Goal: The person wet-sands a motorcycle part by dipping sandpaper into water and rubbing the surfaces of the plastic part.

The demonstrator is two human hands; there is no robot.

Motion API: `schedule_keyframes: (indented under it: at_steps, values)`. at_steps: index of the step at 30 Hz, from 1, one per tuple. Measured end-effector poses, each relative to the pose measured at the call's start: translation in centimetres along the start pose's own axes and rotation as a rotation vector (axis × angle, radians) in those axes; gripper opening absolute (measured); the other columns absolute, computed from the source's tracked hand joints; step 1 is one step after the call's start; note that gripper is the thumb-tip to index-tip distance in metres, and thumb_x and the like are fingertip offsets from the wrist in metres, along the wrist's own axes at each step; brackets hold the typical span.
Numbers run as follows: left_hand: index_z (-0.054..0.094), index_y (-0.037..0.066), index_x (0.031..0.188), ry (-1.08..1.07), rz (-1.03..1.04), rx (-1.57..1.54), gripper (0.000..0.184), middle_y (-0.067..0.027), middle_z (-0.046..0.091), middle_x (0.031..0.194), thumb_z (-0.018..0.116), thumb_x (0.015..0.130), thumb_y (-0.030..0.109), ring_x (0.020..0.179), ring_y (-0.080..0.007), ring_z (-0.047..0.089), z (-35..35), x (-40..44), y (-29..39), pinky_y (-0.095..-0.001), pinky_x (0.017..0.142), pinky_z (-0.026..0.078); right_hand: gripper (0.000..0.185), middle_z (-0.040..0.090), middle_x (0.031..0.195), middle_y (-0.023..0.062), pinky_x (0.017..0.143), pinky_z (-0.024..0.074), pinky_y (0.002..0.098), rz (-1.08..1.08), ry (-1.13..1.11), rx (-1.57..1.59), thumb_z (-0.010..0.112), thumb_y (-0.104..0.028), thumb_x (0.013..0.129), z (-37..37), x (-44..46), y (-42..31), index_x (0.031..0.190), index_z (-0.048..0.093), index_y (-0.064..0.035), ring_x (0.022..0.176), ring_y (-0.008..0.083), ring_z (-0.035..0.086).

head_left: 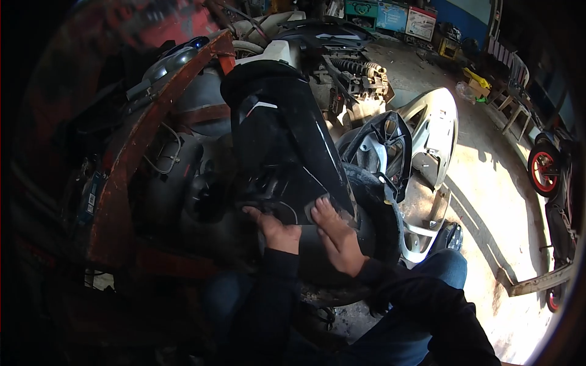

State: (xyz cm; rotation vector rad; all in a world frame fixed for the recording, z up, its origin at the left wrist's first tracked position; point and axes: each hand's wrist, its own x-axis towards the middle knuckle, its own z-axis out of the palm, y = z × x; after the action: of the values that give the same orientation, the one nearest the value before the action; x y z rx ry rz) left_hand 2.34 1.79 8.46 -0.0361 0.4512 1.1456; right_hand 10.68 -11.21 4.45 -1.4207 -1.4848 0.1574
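Note:
A long black motorcycle body panel lies tilted in front of me, its near end close to my lap. My left hand is closed on the panel's near edge, with the thumb pointing left; some of its fingers are hidden. On the right part of the near end, my right hand presses down with its fingers together. A small grey-brown patch, perhaps a piece of sandpaper, shows by those fingertips, though its kind is not clear. Beneath the panel's right side is a black tire.
A rusty metal frame rises at the left. To the right stand a black fairing part and a pale scooter panel. Beyond them are a coil spring, a wooden stool and a motorcycle wheel with a red rim.

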Motion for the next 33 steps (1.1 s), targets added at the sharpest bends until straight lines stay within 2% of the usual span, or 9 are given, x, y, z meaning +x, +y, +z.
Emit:
schedule_keyframes:
  at_steps: [4, 9, 13, 18, 20, 22, 25, 30, 33]
  values:
    - [0.051, 0.006, 0.136, 0.190, 0.048, 0.193, 0.074, -0.0132, 0.052, 0.139, 0.027, 0.098, 0.065, 0.128, -0.0306, 0.049, 0.7, -1.3, -1.0, -0.0475, 0.109, 0.040, 0.048, 0.042, 0.145, 0.0266, 0.116, 0.0255, 0.0462, -0.118, -0.071, 0.047, 0.053, 0.005, 0.087, -0.9, 3.9, -2.2, 0.134, 0.050, 0.0062, 0.142, 0.0385, 0.031]
    - [0.053, 0.007, 0.133, 0.034, 0.002, 0.011, 0.076, -0.0124, 0.053, 0.138, 0.027, 0.096, 0.068, 0.125, -0.0311, 0.052, 0.3, -0.5, -1.2, -0.0471, 0.109, 0.041, 0.045, 0.044, 0.143, 0.0272, 0.116, 0.0253, 0.0454, 0.088, 0.114, 0.056, 0.052, 0.006, 0.088, 0.1, -0.3, 0.5, 0.133, 0.051, 0.0057, 0.141, 0.0372, 0.033]
    - [0.059, 0.007, 0.128, 0.131, 0.071, 0.101, 0.078, -0.0140, 0.057, 0.134, 0.021, 0.096, 0.068, 0.124, -0.0322, 0.053, 0.7, 0.0, -0.8, -0.0475, 0.107, 0.043, 0.045, 0.044, 0.143, 0.0277, 0.116, 0.0252, 0.0439, -0.042, 0.054, 0.060, 0.050, 0.007, 0.088, -0.5, 2.7, -1.7, 0.133, 0.052, 0.0050, 0.139, 0.0385, 0.035]
    - [0.060, 0.006, 0.127, 0.035, 0.026, 0.007, 0.075, -0.0148, 0.059, 0.132, 0.022, 0.097, 0.064, 0.123, -0.0338, 0.054, 0.4, 0.4, -0.6, -0.0497, 0.105, 0.043, 0.043, 0.037, 0.150, 0.0232, 0.117, 0.0222, 0.0394, 0.294, 0.273, 0.055, 0.049, 0.003, 0.093, 0.9, -0.1, 1.9, 0.136, 0.051, 0.0027, 0.144, 0.0327, 0.028]
    - [0.045, 0.007, 0.141, 0.107, 0.099, 0.027, 0.087, -0.0134, 0.045, 0.146, 0.010, 0.094, 0.071, 0.132, -0.0329, 0.045, 0.8, 0.0, -1.2, -0.0464, 0.113, 0.034, 0.043, 0.038, 0.149, 0.0238, 0.117, 0.0224, 0.0387, 0.150, 0.182, 0.096, 0.048, 0.003, 0.094, 1.0, 1.2, -1.4, 0.136, 0.050, 0.0028, 0.143, 0.0336, 0.029]
    - [0.046, 0.007, 0.140, 0.085, 0.068, 0.018, 0.088, -0.0133, 0.046, 0.145, 0.010, 0.094, 0.072, 0.132, -0.0327, 0.045, 0.4, 0.4, -0.7, -0.0466, 0.112, 0.035, 0.043, 0.039, 0.149, 0.0240, 0.117, 0.0224, 0.0379, 0.093, 0.118, 0.089, 0.048, 0.003, 0.094, 0.6, 0.8, -1.4, 0.137, 0.050, 0.0029, 0.143, 0.0333, 0.030]
    - [0.049, 0.006, 0.138, 0.030, 0.060, 0.002, 0.089, -0.0132, 0.049, 0.143, 0.011, 0.093, 0.073, 0.131, -0.0325, 0.047, 0.2, 0.8, -0.3, -0.0468, 0.111, 0.037, 0.042, 0.039, 0.149, 0.0238, 0.116, 0.0220, 0.0368, 0.470, 0.413, 0.182, 0.049, 0.003, 0.094, 0.7, 0.3, 3.6, 0.136, 0.051, 0.0024, 0.143, 0.0319, 0.030]
    - [0.056, 0.005, 0.131, 0.125, 0.054, 0.002, 0.088, -0.0134, 0.055, 0.137, 0.015, 0.093, 0.073, 0.126, -0.0325, 0.052, 1.1, 0.6, -0.6, -0.0465, 0.110, 0.040, 0.038, 0.042, 0.146, 0.0244, 0.115, 0.0258, 0.0335, 0.205, 0.272, 0.052, 0.045, -0.002, 0.097, 1.0, 0.6, 0.4, 0.134, 0.051, 0.0043, 0.142, 0.0308, 0.033]
    - [0.057, 0.005, 0.130, 0.046, 0.066, -0.038, 0.088, -0.0135, 0.056, 0.136, 0.015, 0.093, 0.073, 0.126, -0.0323, 0.052, 1.1, 0.7, -0.5, -0.0468, 0.110, 0.039, 0.036, 0.046, 0.144, 0.0234, 0.114, 0.0261, 0.0324, 0.579, 0.517, 0.232, 0.047, -0.002, 0.097, 0.2, 1.7, 4.4, 0.132, 0.054, 0.0044, 0.140, 0.0297, 0.037]
